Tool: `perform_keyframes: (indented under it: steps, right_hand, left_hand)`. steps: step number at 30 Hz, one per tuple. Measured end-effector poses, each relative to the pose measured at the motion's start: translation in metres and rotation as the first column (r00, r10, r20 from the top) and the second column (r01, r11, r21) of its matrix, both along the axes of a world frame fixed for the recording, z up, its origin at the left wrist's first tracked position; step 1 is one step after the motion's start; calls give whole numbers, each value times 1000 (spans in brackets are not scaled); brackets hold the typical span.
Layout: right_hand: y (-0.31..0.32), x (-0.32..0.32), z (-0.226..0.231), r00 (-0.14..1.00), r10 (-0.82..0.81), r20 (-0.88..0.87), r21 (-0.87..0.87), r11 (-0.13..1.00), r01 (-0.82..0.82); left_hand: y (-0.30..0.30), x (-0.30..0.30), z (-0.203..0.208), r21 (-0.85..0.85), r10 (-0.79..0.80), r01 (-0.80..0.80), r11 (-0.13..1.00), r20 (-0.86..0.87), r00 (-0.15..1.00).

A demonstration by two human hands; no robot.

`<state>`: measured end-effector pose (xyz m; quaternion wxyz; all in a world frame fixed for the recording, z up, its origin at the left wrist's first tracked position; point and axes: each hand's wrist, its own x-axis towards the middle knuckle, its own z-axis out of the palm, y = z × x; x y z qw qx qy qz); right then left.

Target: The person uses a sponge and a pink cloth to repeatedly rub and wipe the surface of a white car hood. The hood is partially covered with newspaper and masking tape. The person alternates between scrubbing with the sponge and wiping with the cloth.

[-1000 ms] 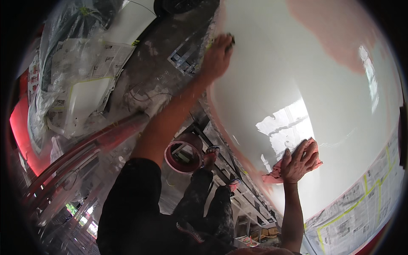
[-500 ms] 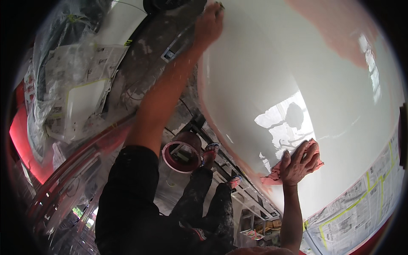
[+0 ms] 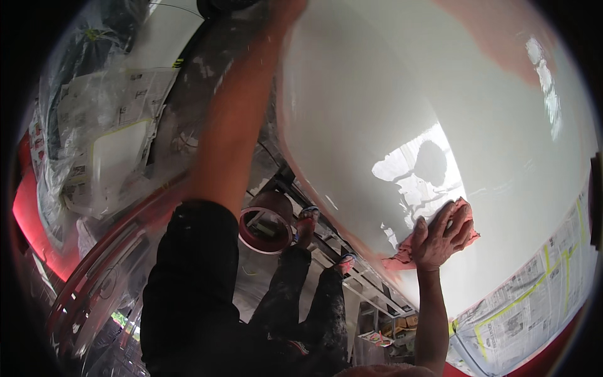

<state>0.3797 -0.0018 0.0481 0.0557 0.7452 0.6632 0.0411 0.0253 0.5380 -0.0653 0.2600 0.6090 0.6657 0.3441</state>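
My right hand [image 3: 438, 244] presses a crumpled pinkish-red cloth [image 3: 402, 257] against a glossy pale grey-white car body panel [image 3: 352, 113]. The fingers are slightly spread over the cloth, which bunches out on both sides of the palm. Up along the panel's left edge stretches my left forearm [image 3: 235, 119]. It runs out of the picture at the top, so my left hand and anything in it are cut off. Bright reflections [image 3: 433, 160] show on the panel just above the cloth. Reddish-pink patches [image 3: 502, 38] mark the panel's upper right and its left border.
A dark reddish bucket [image 3: 266, 231] is below, close to my feet [image 3: 308, 220], beside a metal frame [image 3: 370, 286]. Newspaper and yellow tape [image 3: 521, 314] mask the area at the lower right. Plastic sheeting and newspaper [image 3: 116, 119] cover a vehicle on the left.
My left arm has reached farther up, taking the hand past the top edge. My right hand remains on the cloth at nearly the same spot, while the view has shifted slightly.
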Motion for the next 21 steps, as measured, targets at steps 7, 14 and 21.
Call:
perform_keyframes:
  steps: [7, 14, 21]
  right_hand:
    - [-5, 6, -2, 999, -40, -5, -12, 999, 40]
    - [1, -1, 0, 1000, -17, -16, 18, 1000, 17]
    - [-1, 3, 0, 1000, -1, 21, 11, 1000, 1]
  left_hand:
    - [-209, 23, 24, -7, -169, 169, 986, -47, 984]
    - [-219, 11, 25, -44, -136, 134, 990, -48, 990]
    - [-382, 26, 7, 256, -257, 269, 928, -78, 963]
